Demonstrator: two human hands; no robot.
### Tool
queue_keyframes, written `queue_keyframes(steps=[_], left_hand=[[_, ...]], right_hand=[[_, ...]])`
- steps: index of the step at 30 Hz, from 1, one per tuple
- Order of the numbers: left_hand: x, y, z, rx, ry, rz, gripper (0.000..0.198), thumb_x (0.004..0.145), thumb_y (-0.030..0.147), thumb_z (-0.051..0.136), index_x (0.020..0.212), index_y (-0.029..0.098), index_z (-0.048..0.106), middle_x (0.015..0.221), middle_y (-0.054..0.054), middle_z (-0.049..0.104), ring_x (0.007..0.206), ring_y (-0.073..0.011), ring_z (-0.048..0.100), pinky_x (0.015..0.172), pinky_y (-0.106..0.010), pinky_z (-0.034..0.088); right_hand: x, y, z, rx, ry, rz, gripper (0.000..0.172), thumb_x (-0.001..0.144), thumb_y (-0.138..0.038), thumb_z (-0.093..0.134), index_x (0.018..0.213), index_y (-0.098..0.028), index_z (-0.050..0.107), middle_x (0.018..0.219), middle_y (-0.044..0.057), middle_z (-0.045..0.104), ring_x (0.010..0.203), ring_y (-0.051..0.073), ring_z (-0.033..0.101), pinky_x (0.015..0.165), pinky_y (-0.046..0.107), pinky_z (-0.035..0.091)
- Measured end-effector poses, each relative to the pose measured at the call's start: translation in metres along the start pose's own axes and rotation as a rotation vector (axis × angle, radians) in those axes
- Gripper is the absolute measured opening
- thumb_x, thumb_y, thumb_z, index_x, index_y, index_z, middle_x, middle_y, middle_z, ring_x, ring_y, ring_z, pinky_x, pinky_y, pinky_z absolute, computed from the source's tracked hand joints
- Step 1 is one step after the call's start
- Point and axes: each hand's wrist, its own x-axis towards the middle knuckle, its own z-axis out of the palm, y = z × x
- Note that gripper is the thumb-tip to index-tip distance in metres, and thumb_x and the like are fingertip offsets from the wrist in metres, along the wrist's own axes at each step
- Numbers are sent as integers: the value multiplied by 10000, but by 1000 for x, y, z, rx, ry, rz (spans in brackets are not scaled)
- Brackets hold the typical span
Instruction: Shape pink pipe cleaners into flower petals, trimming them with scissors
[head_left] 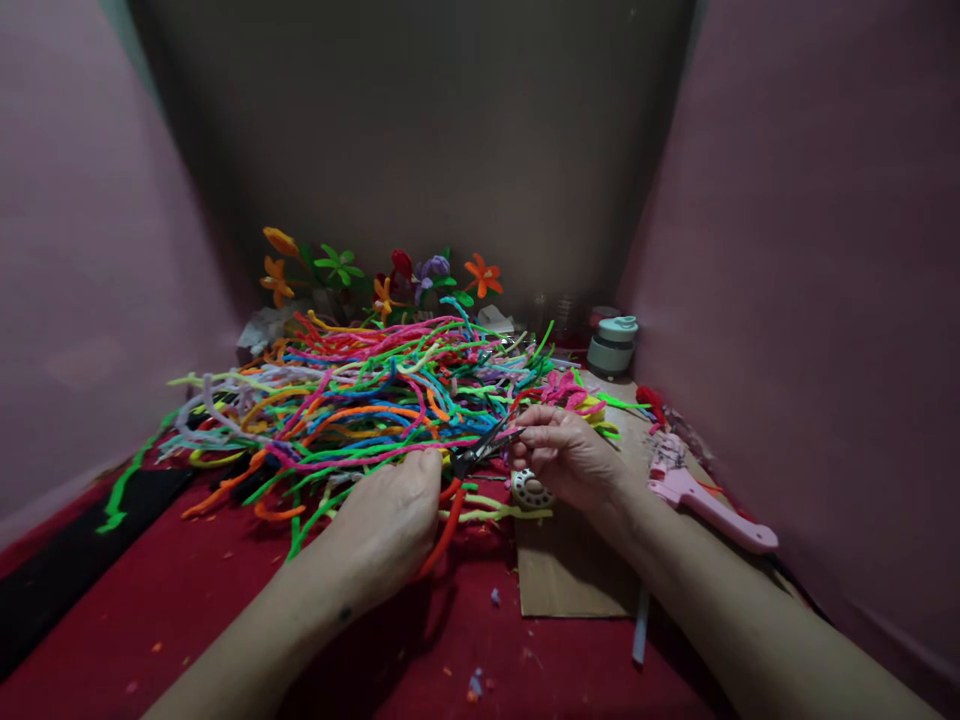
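Observation:
My left hand is closed round the red handles of a pair of scissors, whose dark blades point up and right. The blade tips reach the fingers of my right hand. That hand is pinched at the thumb and fingertips on a thin pipe cleaner, mostly hidden by the fingers and blades. Just beyond both hands spreads a large tangled heap of fuzzy pipe cleaners in many colours. Below my right fingers sits a round white piece with dark holes.
A cardboard sheet lies under my right forearm. Near it are a pink-handled brush with fuzz on its head and a translucent stick. A mint-lidded cup and pipe-cleaner flowers stand behind. Scraps dot the red cloth.

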Motion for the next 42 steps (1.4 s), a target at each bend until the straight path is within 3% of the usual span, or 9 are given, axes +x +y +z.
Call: queue_keyframes(steps=[11,18,24,30,42], left_hand=[[-2,1,-1,-4,-27,-32,160,826,188,285,886,165,432,820,-93,584,712,-213,575,594,-306,385],[-2,2,-1,-55,-23,-8,137,824,178,311,886,158,431,878,-101,586,766,-218,582,632,-307,405],[0,2,2,-51,-1,-18,154,830,195,321,919,149,437,899,-112,584,780,-238,590,639,-325,422],[-1,3,2,-28,-9,-54,171,834,194,314,925,139,447,884,-117,587,768,-242,600,642,-337,436],[-2,6,0,200,-25,-60,271,808,104,254,950,98,484,827,-146,578,676,-260,617,556,-364,467]], right_hand=[[0,0,1,-10,17,31,127,561,-61,661,655,-135,619,560,4,609,507,110,567,503,227,453],[0,1,3,12,25,-38,117,551,-40,656,605,-140,629,605,4,650,643,129,622,746,297,484],[-1,0,5,5,24,-10,120,551,-40,659,595,-144,621,638,18,663,690,174,641,759,382,496],[-2,1,7,-26,39,-15,131,548,-39,658,615,-139,604,618,16,663,653,173,648,741,365,507],[-2,1,7,-25,69,26,140,535,-35,662,601,-138,594,599,20,655,635,183,647,744,402,510]])
